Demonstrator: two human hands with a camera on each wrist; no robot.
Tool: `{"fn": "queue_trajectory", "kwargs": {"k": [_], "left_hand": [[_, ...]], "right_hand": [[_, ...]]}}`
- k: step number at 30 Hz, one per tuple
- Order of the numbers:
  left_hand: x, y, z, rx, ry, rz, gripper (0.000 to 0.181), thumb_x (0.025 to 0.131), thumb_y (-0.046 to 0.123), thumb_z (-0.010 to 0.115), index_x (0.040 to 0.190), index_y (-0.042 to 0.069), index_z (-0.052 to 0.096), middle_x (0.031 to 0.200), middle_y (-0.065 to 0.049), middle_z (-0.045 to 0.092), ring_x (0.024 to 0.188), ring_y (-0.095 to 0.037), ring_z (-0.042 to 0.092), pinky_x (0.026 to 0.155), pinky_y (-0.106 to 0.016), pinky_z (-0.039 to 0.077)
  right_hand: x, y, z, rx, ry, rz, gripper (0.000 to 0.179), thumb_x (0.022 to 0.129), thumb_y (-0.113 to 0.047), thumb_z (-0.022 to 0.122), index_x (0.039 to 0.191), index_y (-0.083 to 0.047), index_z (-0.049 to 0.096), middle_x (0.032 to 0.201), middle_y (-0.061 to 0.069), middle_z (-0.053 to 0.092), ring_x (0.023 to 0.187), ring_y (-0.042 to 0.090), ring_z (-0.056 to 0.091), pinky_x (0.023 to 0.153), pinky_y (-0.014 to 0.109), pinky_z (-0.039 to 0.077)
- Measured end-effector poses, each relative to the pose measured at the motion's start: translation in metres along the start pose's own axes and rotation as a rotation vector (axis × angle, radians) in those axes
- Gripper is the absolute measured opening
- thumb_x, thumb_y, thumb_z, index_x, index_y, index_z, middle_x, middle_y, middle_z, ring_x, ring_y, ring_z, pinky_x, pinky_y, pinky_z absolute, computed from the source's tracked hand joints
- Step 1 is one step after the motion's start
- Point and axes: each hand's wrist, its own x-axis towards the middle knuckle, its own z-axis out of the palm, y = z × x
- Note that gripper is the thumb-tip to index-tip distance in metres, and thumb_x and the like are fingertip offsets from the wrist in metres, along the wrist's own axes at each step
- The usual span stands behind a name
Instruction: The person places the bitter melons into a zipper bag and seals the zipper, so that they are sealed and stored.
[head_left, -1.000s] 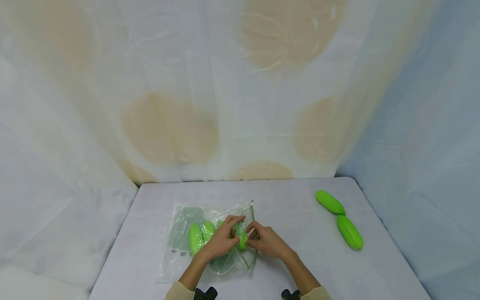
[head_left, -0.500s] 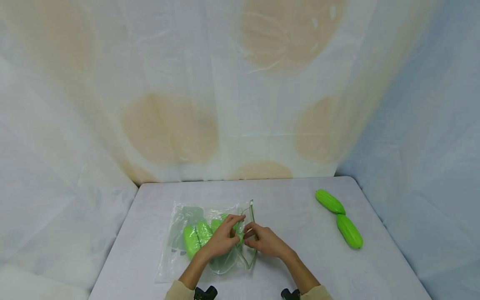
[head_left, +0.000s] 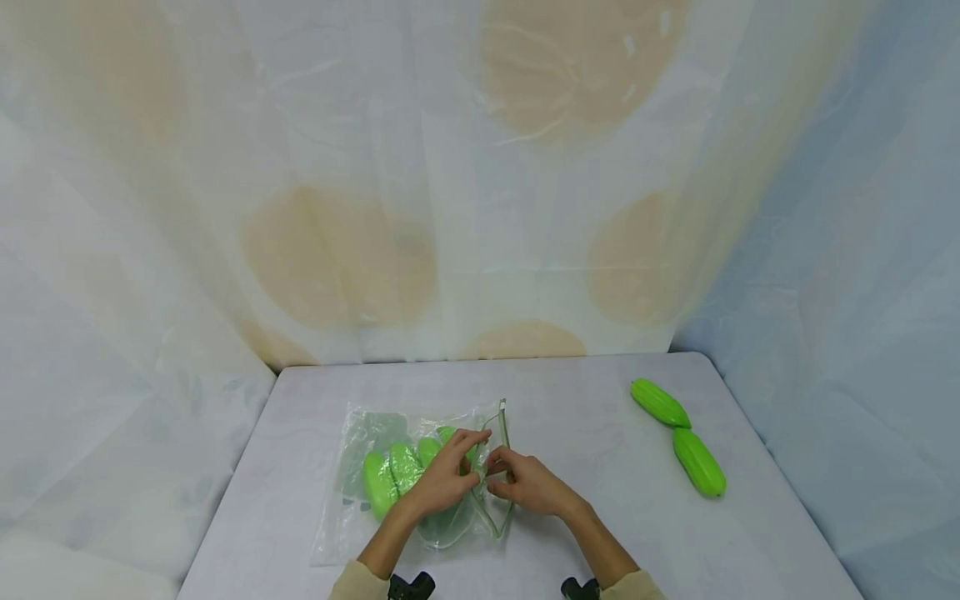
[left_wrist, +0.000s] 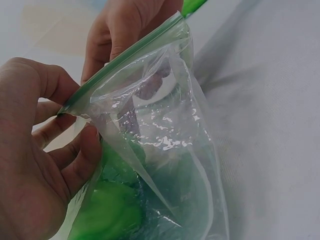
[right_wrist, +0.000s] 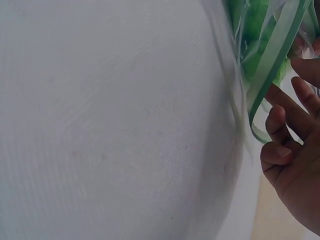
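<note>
A clear zip bag with a green zip strip lies on the table, its mouth facing right and spread apart. Inside it are several ribbed green gourds, seen through the plastic and partly hidden by the left hand. My left hand pinches the bag's rim between thumb and fingers at the mouth. At the opening is my right hand, its loosely bent fingers reaching past the strip into the bag. In the right wrist view those fingers are beside the green strip and grip nothing visible.
Two more green gourds, one farther back and one nearer, lie end to end at the table's right side. Pale patterned sheets hang behind the table and at both sides.
The gourd end that showed at the bag's mouth has gone inside, and the gourds in the bag have shifted left. My right fingers have moved slightly left into the opening; my left hand stays put.
</note>
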Motion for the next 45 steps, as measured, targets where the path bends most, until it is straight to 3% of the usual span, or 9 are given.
{"fn": "queue_trajectory", "kwargs": {"k": [4,10,20,26,35,45], "left_hand": [[0.000,-0.001,0.001,0.002,0.000,0.001,0.071,0.086,0.003,0.060,0.152,0.024,0.044,0.138,0.001,0.049,0.079,-0.008,0.052,0.068,-0.024,0.048],[-0.001,0.001,0.001,-0.006,0.002,-0.004,0.071,0.087,0.001,0.061,0.152,0.025,0.044,0.137,-0.001,0.049,0.079,-0.008,0.052,0.068,-0.025,0.048],[0.000,0.002,0.000,-0.005,0.005,-0.005,0.072,0.086,0.001,0.061,0.152,0.023,0.044,0.137,-0.002,0.050,0.079,-0.008,0.051,0.068,-0.024,0.048],[-0.002,0.000,0.000,0.007,0.012,-0.003,0.072,0.085,0.000,0.061,0.152,0.023,0.045,0.136,-0.001,0.050,0.079,-0.008,0.051,0.068,-0.024,0.048],[-0.002,0.001,0.000,-0.039,-0.003,-0.018,0.073,0.086,-0.002,0.061,0.152,0.025,0.043,0.137,0.000,0.048,0.079,-0.010,0.051,0.068,-0.025,0.047],[-0.001,0.005,0.000,-0.027,0.014,-0.010,0.073,0.084,0.000,0.062,0.151,0.022,0.045,0.135,0.001,0.050,0.078,-0.008,0.051,0.070,-0.024,0.047]], "right_hand": [[0.000,0.000,0.001,-0.033,0.007,0.007,0.029,0.096,-0.028,0.067,0.123,-0.021,0.059,0.124,0.000,0.069,0.089,0.019,0.060,0.071,0.027,0.048],[-0.001,0.000,0.001,-0.044,0.011,0.009,0.028,0.096,-0.028,0.067,0.122,-0.021,0.060,0.121,-0.004,0.069,0.081,0.016,0.056,0.065,0.026,0.045],[-0.003,0.002,-0.003,-0.041,0.020,-0.021,0.028,0.097,-0.026,0.066,0.124,-0.017,0.059,0.124,0.000,0.069,0.097,0.016,0.063,0.083,0.028,0.050],[-0.005,0.003,-0.008,-0.028,0.028,-0.027,0.029,0.098,-0.023,0.065,0.124,-0.012,0.060,0.121,0.005,0.070,0.110,0.026,0.066,0.082,0.029,0.050],[-0.011,0.007,-0.015,-0.042,0.059,-0.005,0.029,0.098,-0.025,0.064,0.124,-0.011,0.061,0.114,0.005,0.072,0.099,0.020,0.064,0.075,0.028,0.048],[-0.024,0.017,-0.032,-0.085,0.131,0.024,0.030,0.098,-0.024,0.064,0.125,-0.011,0.062,0.111,0.004,0.071,0.091,0.017,0.062,0.071,0.028,0.048]]}}
